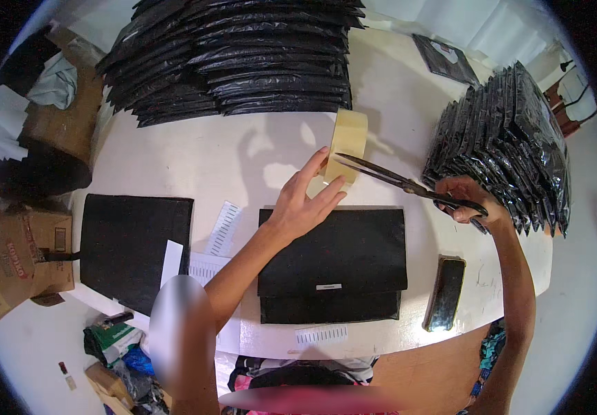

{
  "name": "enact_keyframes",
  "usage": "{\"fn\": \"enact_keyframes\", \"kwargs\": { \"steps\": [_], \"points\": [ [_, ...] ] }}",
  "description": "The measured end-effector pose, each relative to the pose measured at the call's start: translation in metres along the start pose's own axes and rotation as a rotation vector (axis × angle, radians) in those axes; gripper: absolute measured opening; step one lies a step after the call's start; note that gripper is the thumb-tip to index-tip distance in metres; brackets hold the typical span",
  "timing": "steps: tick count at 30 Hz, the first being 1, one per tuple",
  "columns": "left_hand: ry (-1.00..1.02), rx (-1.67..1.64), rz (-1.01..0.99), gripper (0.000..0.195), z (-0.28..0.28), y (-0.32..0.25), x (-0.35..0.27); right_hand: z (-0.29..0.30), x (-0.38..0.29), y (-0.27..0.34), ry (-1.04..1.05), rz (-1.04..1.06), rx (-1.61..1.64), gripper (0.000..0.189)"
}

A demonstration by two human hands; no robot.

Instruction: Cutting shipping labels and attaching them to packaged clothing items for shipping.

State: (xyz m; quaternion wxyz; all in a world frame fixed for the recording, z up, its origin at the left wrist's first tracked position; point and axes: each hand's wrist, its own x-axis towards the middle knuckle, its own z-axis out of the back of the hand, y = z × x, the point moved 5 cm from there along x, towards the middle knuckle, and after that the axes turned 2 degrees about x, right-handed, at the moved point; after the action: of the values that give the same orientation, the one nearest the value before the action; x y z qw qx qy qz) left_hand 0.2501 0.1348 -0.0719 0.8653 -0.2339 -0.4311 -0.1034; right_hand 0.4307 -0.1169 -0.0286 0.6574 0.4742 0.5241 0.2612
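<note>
My left hand [303, 199] grips a wide roll of pale yellow packing tape [351, 135], which stands on its edge. Some of the fingers are hidden behind it. In my right hand [474, 202] is a pair of dark metal scissors [407, 185], held by the handles. Their blades are slightly apart, and the tips lie across the tape roll in the view. Below my left hand rests a folded black garment or fabric pouch [334, 244], bearing a small white label [328, 286] near its lower fold.
Tall stacks of black plastic packets [277, 67] rise at the back, with more packets [500, 140] at the right. A smartphone [444, 295] with its light on lies front right. Another black folded item [132, 244], label sheets [224, 228] and a cardboard box [23, 259] are left.
</note>
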Motion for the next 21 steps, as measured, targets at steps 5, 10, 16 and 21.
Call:
{"fn": "enact_keyframes", "kwargs": {
  "steps": [5, 10, 16, 21],
  "points": [
    [0.017, -0.010, 0.013, 0.043, -0.001, 0.000, -0.004, 0.006, -0.002, 0.002, -0.025, -0.086, 0.048, 0.075],
    [0.034, 0.008, 0.002, 0.044, -0.001, -0.001, -0.005, -0.005, -0.002, 0.020, -0.101, 0.130, -0.075, 0.048],
    [0.055, 0.049, -0.043, 0.030, 0.000, -0.004, -0.003, 0.001, 0.001, 0.016, -0.087, 0.064, -0.072, 0.043],
    [0.057, 0.032, -0.015, 0.032, 0.000, -0.004, -0.005, -0.007, -0.001, 0.027, -0.085, 0.030, -0.157, 0.036]
  ]
}}
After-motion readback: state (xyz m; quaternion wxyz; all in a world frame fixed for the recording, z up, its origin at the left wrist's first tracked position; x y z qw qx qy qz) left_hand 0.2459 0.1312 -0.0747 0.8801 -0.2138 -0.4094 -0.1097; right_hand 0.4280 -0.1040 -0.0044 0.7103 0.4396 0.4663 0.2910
